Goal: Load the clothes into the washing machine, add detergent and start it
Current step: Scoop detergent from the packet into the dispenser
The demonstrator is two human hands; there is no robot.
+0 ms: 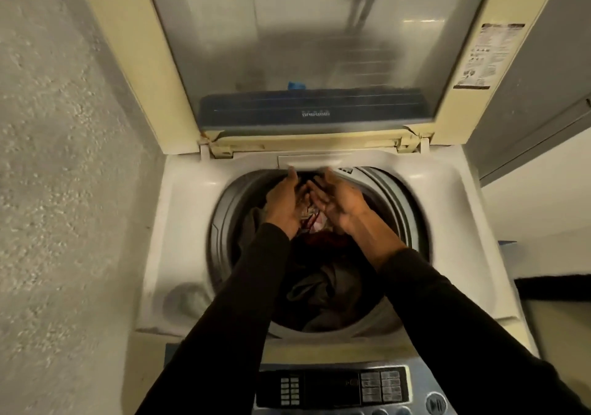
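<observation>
Head view: both hands, left [283,202] and right [335,202], hovered with fingers loosely spread, gripping nothing, over clothes [323,283] heaped in the washing machine [447,223] drum at frame centre, lid [307,50] raised, apparently for loading.

The washer [425,197] top was glossy white plastic, the lid [307,47] pane smooth, the wall [57,159] rough, the clothes [323,286] matt cloth.
</observation>
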